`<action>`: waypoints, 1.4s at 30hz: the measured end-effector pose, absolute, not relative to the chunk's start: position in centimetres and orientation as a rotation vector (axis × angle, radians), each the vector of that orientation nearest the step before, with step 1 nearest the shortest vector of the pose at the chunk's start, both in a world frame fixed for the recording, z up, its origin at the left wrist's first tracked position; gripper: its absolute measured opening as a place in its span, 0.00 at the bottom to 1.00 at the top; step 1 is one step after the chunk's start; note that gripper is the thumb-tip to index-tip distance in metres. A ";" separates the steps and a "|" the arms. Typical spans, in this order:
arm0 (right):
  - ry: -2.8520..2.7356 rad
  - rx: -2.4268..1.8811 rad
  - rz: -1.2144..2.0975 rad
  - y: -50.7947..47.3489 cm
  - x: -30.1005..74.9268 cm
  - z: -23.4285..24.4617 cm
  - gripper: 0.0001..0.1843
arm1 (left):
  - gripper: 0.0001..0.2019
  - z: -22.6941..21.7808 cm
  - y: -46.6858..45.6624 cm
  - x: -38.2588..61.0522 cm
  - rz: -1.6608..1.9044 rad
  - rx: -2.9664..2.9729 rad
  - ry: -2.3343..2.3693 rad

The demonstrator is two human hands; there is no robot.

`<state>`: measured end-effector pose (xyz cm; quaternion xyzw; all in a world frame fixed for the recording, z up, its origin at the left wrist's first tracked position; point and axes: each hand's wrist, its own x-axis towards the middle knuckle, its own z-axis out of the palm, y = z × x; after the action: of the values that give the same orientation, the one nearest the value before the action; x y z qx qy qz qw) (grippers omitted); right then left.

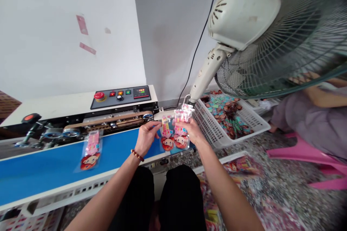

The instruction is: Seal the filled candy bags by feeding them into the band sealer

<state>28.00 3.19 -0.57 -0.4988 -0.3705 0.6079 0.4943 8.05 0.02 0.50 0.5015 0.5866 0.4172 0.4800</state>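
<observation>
My right hand [193, 132] is closed round a bunch of clear plastic packets [181, 141] at the right end of the blue belt. Each has a pink printed card and a red-haired cartoon face at its lower end. Just left of the bunch is a single packet [167, 142] of the same kind. My left hand [147, 138], with a beaded bracelet at the wrist, pinches at this packet's upper left edge. Further left, another packet [90, 149] lies flat on the blue conveyor belt [119, 149], apart from both hands.
Behind the belt stands the sealing machine's control panel [120, 96] with a red stop button [99, 96]. A large fan [244, 18] looms at upper right. Below it a white basket [207, 126] holds many small pieces. Another person [311, 115] sits at right by a pink stool [303, 151].
</observation>
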 end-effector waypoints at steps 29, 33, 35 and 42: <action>-0.777 -1.208 1.469 2.8 27.9 -1.9 0.18 | 0.08 -1.2 3.3 6.3 0.827 1.313 1.751; -0.738 -1.193 1.473 2.6 28.0 -1.9 0.17 | 0.08 -0.4 1.6 7.0 1.166 1.552 1.598; -0.727 -1.186 1.457 2.4 28.2 -1.8 0.18 | 0.08 0.0 0.7 7.0 1.310 1.579 1.479; -0.675 -1.178 1.421 1.7 28.8 -1.1 0.22 | 0.06 1.5 0.0 7.5 1.762 1.653 1.225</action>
<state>28.79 1.75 -1.06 -0.4986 -0.2857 0.6016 0.5549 7.52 0.04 1.54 0.5961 0.4415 0.6353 0.2146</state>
